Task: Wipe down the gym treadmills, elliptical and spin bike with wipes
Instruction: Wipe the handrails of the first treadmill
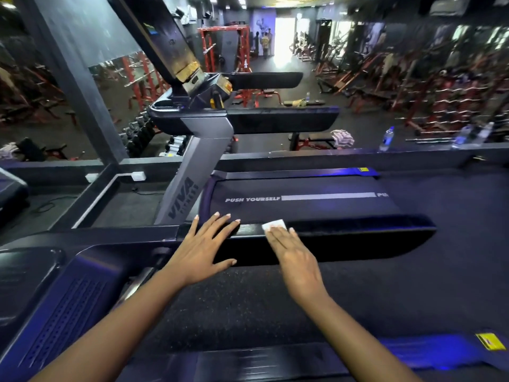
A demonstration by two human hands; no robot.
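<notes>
Black speckled rubber covers the belt of the near treadmill (248,304), which lies bare beneath a person's 2 forearms. Beyond it stands a 2nd treadmill (303,209), its belt printed "PUSH YOURSELF" and its grey "VIVA" upright (187,194) rising to a tilted console (162,42). Between the 2 belts runs the near machine's padded black handrail (358,235). The left grip (203,252) lies flat on the handrail, fingers spread and holding nothing. The right grip (294,255), fingers straight and together, presses a white wipe (274,225) onto the handrail's top, near its far edge. 1 corner of the wipe shows past the fingertips. A short bare stretch separates the grips, and right of the wipe the handrail runs unobstructed to its rounded end. A water bottle (387,137) stands on the far ledge (303,158).
</notes>
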